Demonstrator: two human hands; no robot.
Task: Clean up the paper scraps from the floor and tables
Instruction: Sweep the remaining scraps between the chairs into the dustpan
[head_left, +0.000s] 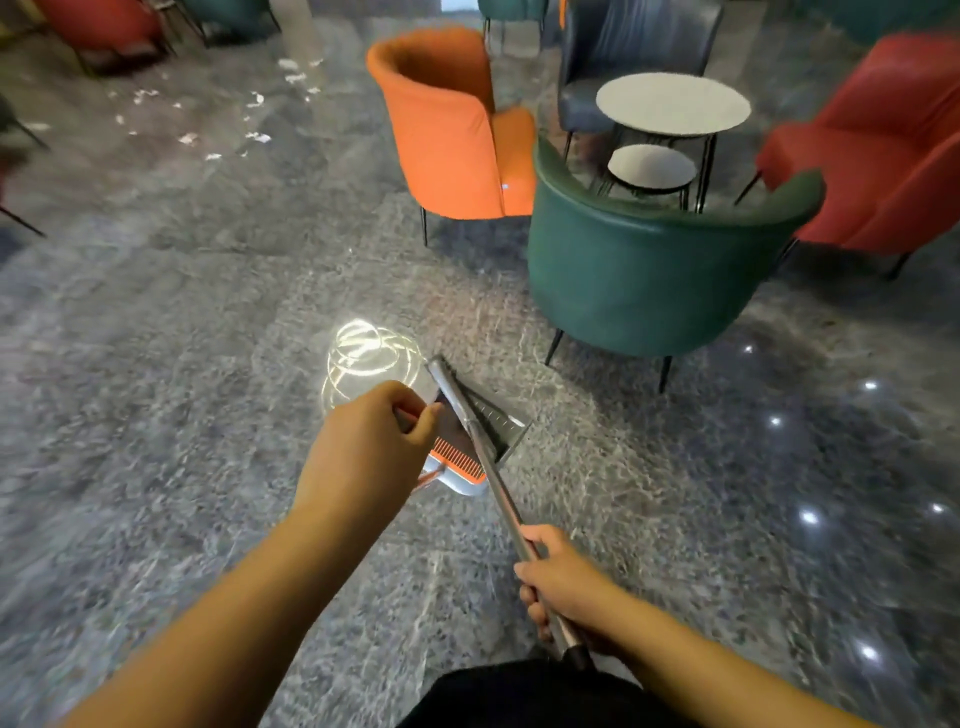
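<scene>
Grey marble floor (182, 312) was strewn with paper scraps (218, 119) far ahead at the left. A dustpan (467, 441) handle was grasped in the left grip (369, 441), a broom pole (488, 467) in the right grip (561, 577).

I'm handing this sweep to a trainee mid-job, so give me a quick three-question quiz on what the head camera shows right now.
1. True or false: the right hand grips the metal broom pole.
2. The paper scraps still on the floor lie: A) beside the dustpan; B) far off at upper left; C) under the green chair.
3. What does the left hand hold?

Key
1. True.
2. B.
3. A thin orange handle at the dustpan.
</scene>
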